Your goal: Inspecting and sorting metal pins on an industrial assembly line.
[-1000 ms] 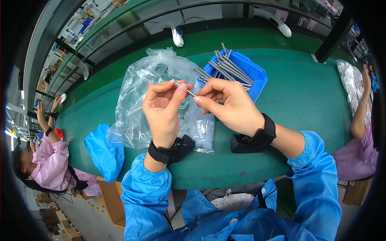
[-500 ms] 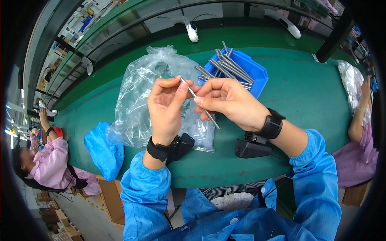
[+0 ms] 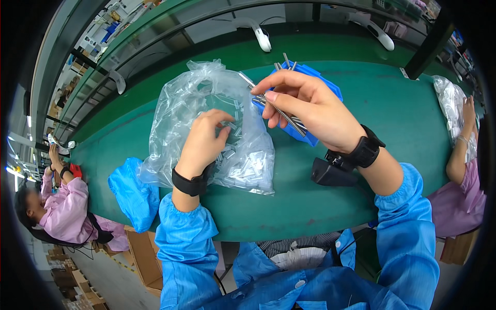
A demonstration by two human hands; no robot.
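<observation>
A thin ribbed metal rod (image 3: pixel 284 114) slants across my right hand (image 3: pixel 315 106), pinched between thumb and fingers in front of the blue bin (image 3: pixel 330 87). More metal rods (image 3: pixel 294 66) stick out of that bin, partly hidden by the hand. My left hand (image 3: pixel 202 138) reaches over the mouth of a large clear plastic bag (image 3: pixel 170 121), its fingers curved and thumb apart from the index finger. Small clear plastic pieces (image 3: pixel 227 155) lie inside the bag, some right beside those fingertips.
A crumpled blue cloth or bag (image 3: pixel 135 194) lies left of the clear bag on the green table (image 3: pixel 310 217). People in pink sit at left (image 3: pixel 67 204) and right (image 3: pixel 462 191). A dark shelf post (image 3: pixel 431 46) rises at the back right.
My hands have parted. The left has let go of the rod and dropped to the clear bag; the right has carried the rod slightly right, in front of the bin.
</observation>
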